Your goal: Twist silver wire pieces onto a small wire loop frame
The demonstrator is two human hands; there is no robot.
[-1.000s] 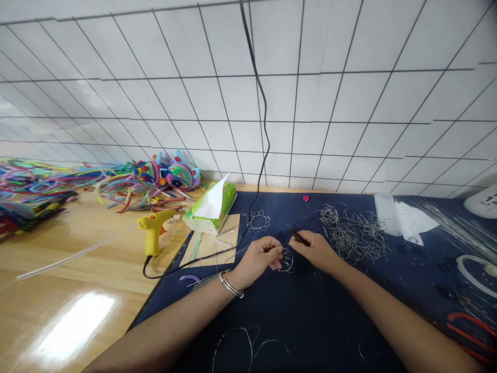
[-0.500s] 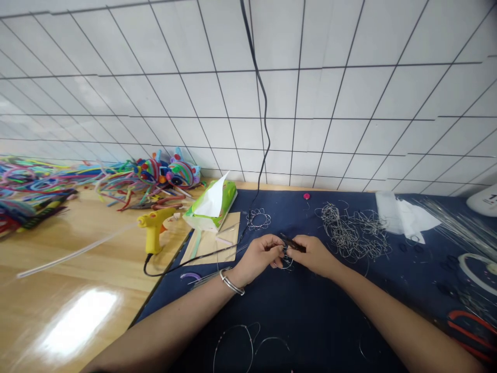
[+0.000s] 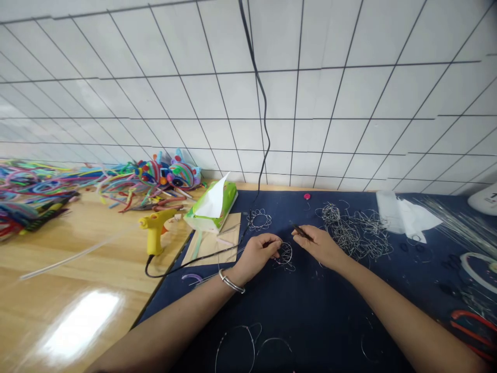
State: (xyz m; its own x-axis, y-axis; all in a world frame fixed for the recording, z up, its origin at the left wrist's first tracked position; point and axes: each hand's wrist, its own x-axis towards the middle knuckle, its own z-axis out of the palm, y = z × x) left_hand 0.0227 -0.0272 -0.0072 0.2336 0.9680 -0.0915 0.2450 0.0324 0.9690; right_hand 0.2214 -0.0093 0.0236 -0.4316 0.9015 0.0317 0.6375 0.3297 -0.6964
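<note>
Apart again: the right hand [image 3: 317, 246], closed around a thin dark tool [image 3: 300, 231], has drawn off toward 3 o'clock, while the left hand [image 3: 258, 253] pinches the wire coil [image 3: 286, 253] at its 9 o'clock rim on the blue surface [image 3: 310, 321]. It looks light, springy and easily bent, so hold the rim.

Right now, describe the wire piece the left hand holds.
On the dark blue mat, look between the left hand and the right hand, which grips a dark tool. The left fingertips pinch a small round wire coil. Unlike the flower-shaped wire behind and the loose tangle rightward, it is held.
</note>
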